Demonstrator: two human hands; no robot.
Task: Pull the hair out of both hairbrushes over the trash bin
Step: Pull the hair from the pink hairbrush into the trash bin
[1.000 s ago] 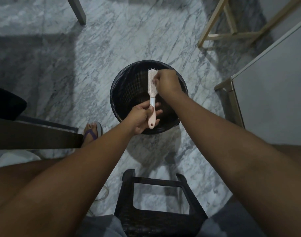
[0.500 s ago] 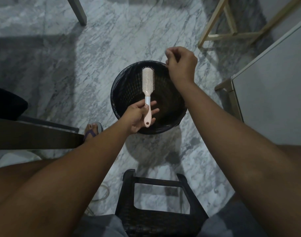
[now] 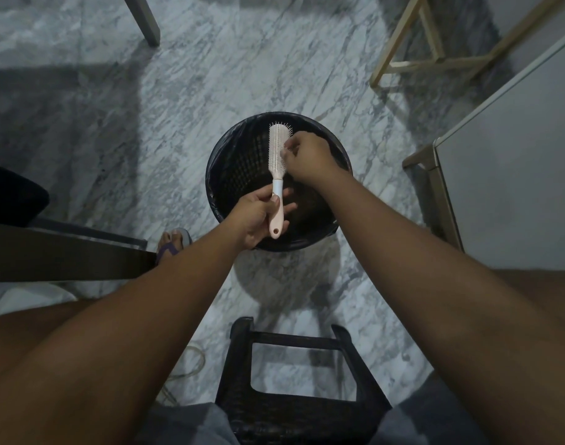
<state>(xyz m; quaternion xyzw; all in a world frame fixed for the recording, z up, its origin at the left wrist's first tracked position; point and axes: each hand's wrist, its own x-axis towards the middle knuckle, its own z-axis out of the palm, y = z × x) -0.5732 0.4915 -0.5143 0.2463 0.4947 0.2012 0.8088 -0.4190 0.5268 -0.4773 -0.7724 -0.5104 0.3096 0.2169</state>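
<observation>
One hairbrush point(image 3: 278, 155) is being held over the black trash bin point(image 3: 343, 155), head pointing away from the person and bristles facing up. The left hand point(image 3: 258, 216) is gripping its pink and white handle, fingers wrapped around it. The right hand point(image 3: 305, 157) is resting against the right side of the bristles, fingertips point(image 3: 286, 151) pinched together there; whether hair is caught between them cannot be told. The bin is standing on the marble floor point(image 3: 178, 107), beyond a dark stool point(image 3: 294, 380).

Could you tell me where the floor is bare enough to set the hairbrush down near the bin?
Bare marble floor lies beyond the trash bin and to its left. Nearer, it is crowded: the black stool and a sandalled foot.
</observation>
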